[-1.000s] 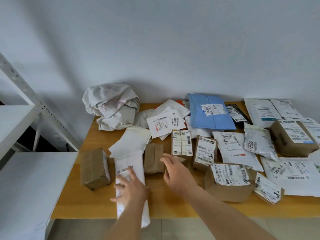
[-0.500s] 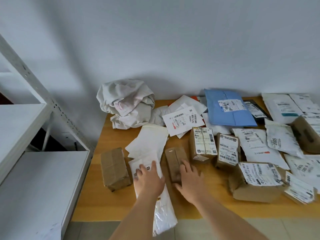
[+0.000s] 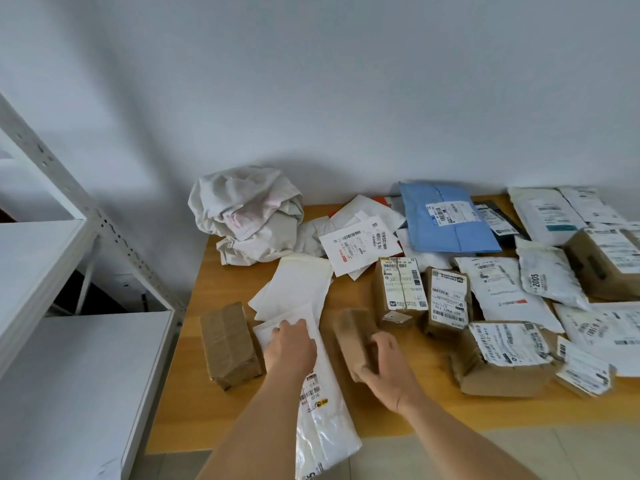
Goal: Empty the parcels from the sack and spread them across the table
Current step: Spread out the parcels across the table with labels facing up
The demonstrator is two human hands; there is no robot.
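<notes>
My right hand (image 3: pixel 384 368), flat on the bench (image 3: pixel 214 410) a second ago, now grips the small brown box (image 3: pixel 353 336) and tilts it up; my left hand (image 3: pixel 291 348) presses the white mailer (image 3: pixel 322 420) with straight fingers. The sack (image 3: pixel 247 214) lies crumpled and emptied behind; spreading continues.

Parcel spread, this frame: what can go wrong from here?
1. The long white mailer under the left hand overhangs the table's near edge; a nudge toward the person could drop it on the floor.
2. The right hand grips a small brown box that looks blurred, so probably moving; it may bump the labelled boxes beside it.
</notes>
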